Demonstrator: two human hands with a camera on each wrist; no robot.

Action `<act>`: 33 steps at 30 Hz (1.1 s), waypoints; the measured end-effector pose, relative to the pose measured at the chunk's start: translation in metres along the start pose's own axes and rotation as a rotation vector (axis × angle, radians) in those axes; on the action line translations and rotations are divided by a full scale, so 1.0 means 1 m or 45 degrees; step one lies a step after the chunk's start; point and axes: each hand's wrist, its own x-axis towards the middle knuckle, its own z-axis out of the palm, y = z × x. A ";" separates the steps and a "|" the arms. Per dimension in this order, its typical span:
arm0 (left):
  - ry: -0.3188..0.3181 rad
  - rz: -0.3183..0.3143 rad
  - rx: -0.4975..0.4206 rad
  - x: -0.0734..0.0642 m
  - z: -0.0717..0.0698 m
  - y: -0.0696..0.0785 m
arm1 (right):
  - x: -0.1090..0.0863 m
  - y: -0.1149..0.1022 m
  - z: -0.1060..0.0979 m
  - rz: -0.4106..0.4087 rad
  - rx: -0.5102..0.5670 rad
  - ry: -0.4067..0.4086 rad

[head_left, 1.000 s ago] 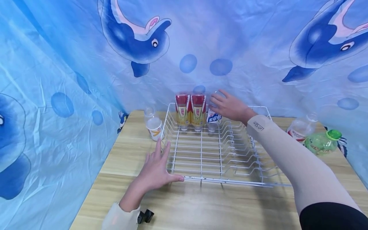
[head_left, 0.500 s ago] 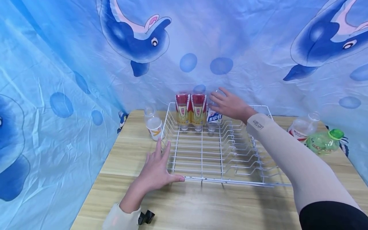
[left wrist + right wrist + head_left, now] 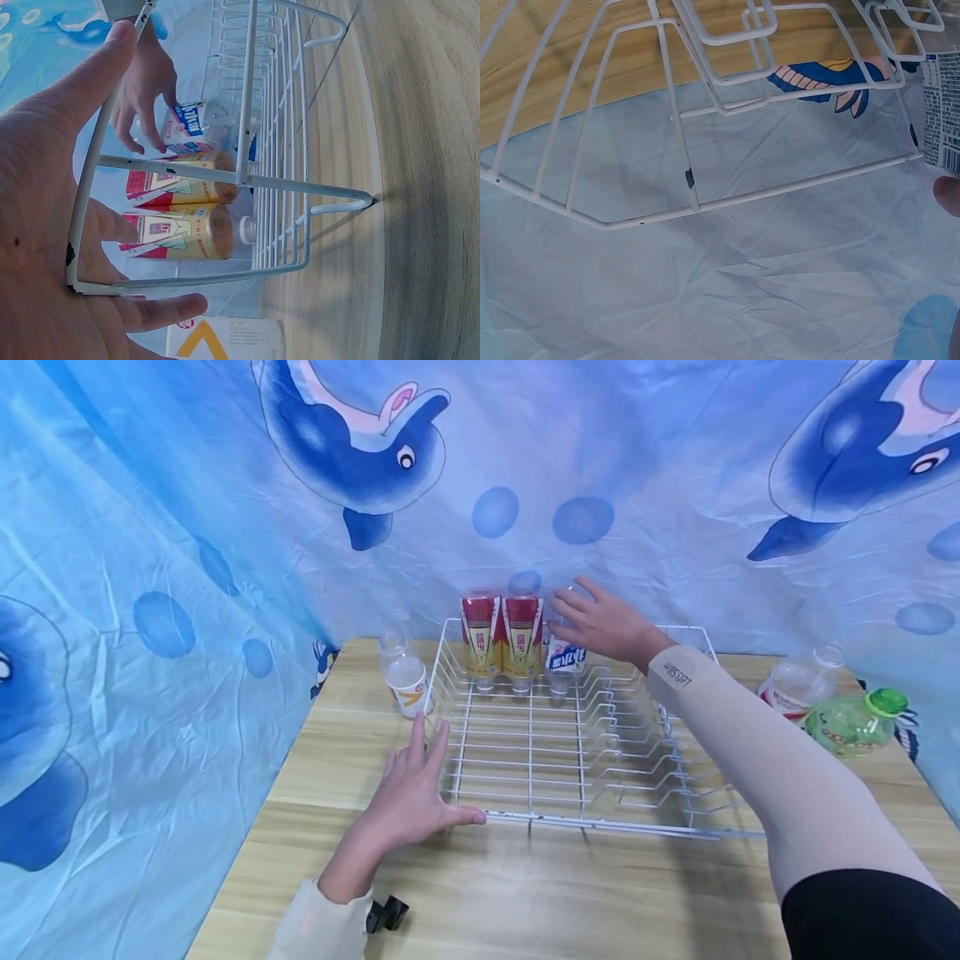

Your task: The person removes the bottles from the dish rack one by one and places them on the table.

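Observation:
Upside down at the back of the white wire dish rack (image 3: 531,750), a clear plastic bottle (image 3: 564,658) with a blue-and-white label is gripped around its upper part by my right hand (image 3: 603,622). Beside it on the left, two upturned bottles with red-and-yellow labels, the left one (image 3: 480,639) and the right one (image 3: 521,639), stand against each other. My left hand (image 3: 408,797) spreads over the rack's near left corner, thumb along the front rail and fingers straight at the side. In the right wrist view, only part of the label (image 3: 941,112) and a fingertip (image 3: 949,196) show.
Left of the rack stand a white cup-like container (image 3: 407,683) with a yellow mark and a clear bottle (image 3: 392,645) behind it. To the right are a clear bottle (image 3: 801,681) with a red label and a green bottle (image 3: 851,725). A blue dolphin-print curtain (image 3: 525,452) borders the table.
The head view has tilted slightly, so the scene sits a little higher. Both hands keep their places on the rack and the bottle.

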 end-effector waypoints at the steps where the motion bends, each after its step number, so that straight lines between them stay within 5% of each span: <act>1: -0.003 0.000 -0.004 0.000 0.000 0.000 | 0.000 0.000 0.000 -0.004 0.002 -0.001; 33: -0.005 0.005 0.002 -0.002 -0.001 0.002 | -0.006 0.000 -0.006 -0.016 -0.013 -0.011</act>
